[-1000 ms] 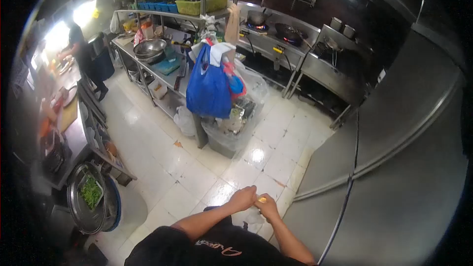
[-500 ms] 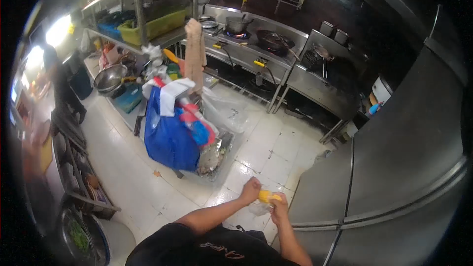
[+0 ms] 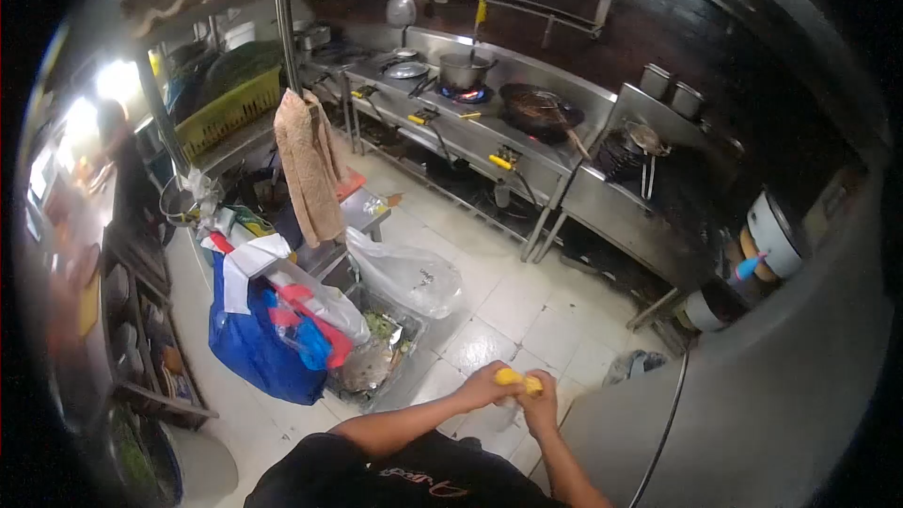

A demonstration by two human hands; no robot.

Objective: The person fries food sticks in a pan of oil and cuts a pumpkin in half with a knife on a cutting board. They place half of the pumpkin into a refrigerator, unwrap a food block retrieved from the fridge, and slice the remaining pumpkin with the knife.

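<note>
My left hand (image 3: 483, 387) is closed around one end of a small yellow item (image 3: 510, 377), low in front of my body. At its other end, my right hand (image 3: 539, 404) grips it with bent fingers. The fingers cover much of the yellow item, so its exact kind cannot be made out. Something pale and see-through, like thin plastic, hangs just under it between the hands.
A blue bag (image 3: 259, 348), a brown towel (image 3: 306, 165) and a clear plastic bag (image 3: 404, 273) hang by the littered sink (image 3: 376, 367). Along the back, a pot (image 3: 466, 71) stands over a lit burner beside a wok (image 3: 538, 111). A steel fridge side (image 3: 771, 395) rises at right.
My view has turned and moved forward, so the bags and sink sit further left. My hands have come closer together on the yellow item, and the plastic beneath shows less.
</note>
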